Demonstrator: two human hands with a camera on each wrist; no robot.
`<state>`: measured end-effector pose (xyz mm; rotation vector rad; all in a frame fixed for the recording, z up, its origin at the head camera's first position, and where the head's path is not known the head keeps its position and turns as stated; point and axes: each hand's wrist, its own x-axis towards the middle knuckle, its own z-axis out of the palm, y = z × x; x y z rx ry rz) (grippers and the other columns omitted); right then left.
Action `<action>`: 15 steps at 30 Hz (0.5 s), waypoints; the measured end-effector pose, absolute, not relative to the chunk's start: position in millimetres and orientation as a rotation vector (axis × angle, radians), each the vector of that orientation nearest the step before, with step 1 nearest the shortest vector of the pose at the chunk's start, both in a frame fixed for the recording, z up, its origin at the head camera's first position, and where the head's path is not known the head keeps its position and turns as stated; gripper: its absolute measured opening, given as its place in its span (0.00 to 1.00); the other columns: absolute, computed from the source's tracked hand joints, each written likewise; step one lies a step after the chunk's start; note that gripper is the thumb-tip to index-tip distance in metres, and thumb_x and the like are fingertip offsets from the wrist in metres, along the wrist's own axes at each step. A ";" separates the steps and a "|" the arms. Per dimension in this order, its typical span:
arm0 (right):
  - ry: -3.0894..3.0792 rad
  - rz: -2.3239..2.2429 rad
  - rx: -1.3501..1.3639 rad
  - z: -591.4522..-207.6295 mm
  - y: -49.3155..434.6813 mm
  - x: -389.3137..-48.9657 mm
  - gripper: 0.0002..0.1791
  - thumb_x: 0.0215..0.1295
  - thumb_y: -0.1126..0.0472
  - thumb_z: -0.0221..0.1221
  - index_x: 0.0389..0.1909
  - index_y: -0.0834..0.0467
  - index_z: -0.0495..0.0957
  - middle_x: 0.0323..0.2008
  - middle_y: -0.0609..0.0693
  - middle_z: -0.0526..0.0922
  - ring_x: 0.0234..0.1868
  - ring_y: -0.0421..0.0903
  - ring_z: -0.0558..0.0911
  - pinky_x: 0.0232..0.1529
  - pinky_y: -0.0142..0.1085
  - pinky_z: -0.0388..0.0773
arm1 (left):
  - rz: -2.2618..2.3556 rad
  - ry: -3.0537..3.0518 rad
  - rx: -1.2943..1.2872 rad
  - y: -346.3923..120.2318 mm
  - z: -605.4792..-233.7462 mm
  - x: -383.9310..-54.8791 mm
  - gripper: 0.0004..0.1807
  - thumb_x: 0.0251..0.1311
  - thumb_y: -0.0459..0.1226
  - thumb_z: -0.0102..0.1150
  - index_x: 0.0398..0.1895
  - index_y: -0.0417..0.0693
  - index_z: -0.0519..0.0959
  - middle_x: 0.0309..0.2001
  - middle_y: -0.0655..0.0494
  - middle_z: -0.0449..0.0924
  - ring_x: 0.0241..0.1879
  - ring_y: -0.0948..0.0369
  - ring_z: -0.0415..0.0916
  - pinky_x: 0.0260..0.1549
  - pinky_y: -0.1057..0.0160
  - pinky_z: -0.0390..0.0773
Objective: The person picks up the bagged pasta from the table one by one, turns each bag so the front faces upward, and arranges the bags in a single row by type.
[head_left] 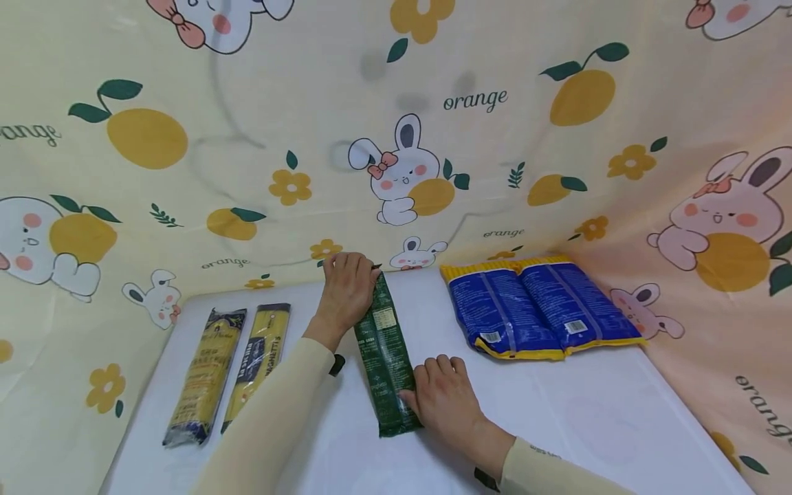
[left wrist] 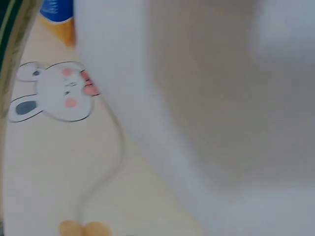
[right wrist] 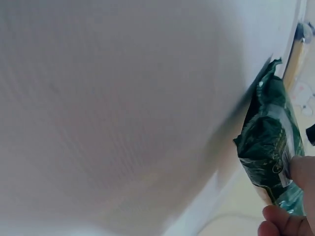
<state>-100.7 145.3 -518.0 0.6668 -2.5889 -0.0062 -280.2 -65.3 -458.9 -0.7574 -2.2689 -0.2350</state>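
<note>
A long, dark green spaghetti packet (head_left: 386, 350) lies at the middle of the white table, its far end leaning slightly left. My left hand (head_left: 349, 289) grips its far end from above, fingers bent over the edge. At the near end, my right hand (head_left: 448, 395) holds the right side, thumb on the upper face. The right wrist view shows that thumb on the crinkled green wrapper (right wrist: 270, 132) and fingertips (right wrist: 278, 221) at its other side. Only a strip of the packet (left wrist: 10, 44) shows in the left wrist view; the left hand is out of it.
Two yellow spaghetti packets, one wider (head_left: 204, 378) and one narrower (head_left: 260, 357), lie on the left of the white table (head_left: 346, 467). Two blue bags with yellow edges (head_left: 526, 309) lie side by side at the back right. A patterned cloth (head_left: 346, 89) rises behind the table.
</note>
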 end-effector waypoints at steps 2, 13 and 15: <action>-2.597 -0.002 0.653 -515.9 145.6 -104.9 0.27 0.71 0.37 0.64 0.31 0.58 0.73 0.27 0.50 0.70 0.34 0.53 0.73 0.42 0.49 0.72 | -0.236 -2.161 -0.775 -65.1 -450.1 -281.3 0.19 0.86 0.44 0.38 0.43 0.39 0.73 0.44 0.44 0.75 0.46 0.46 0.69 0.55 0.39 0.64; -2.615 0.125 0.612 -515.0 143.9 -116.6 0.23 0.71 0.42 0.66 0.32 0.58 0.74 0.28 0.50 0.72 0.35 0.52 0.74 0.43 0.49 0.71 | -0.228 -1.881 -0.810 -63.6 -424.2 -279.1 0.22 0.86 0.47 0.33 0.42 0.42 0.72 0.44 0.48 0.72 0.44 0.50 0.66 0.52 0.43 0.63; -2.626 0.152 0.612 -514.9 142.8 -116.9 0.22 0.71 0.43 0.66 0.33 0.58 0.74 0.28 0.50 0.72 0.35 0.51 0.74 0.44 0.48 0.71 | -0.237 -1.884 -0.812 -63.8 -423.7 -278.3 0.21 0.86 0.47 0.33 0.42 0.42 0.72 0.44 0.48 0.72 0.44 0.50 0.66 0.52 0.43 0.64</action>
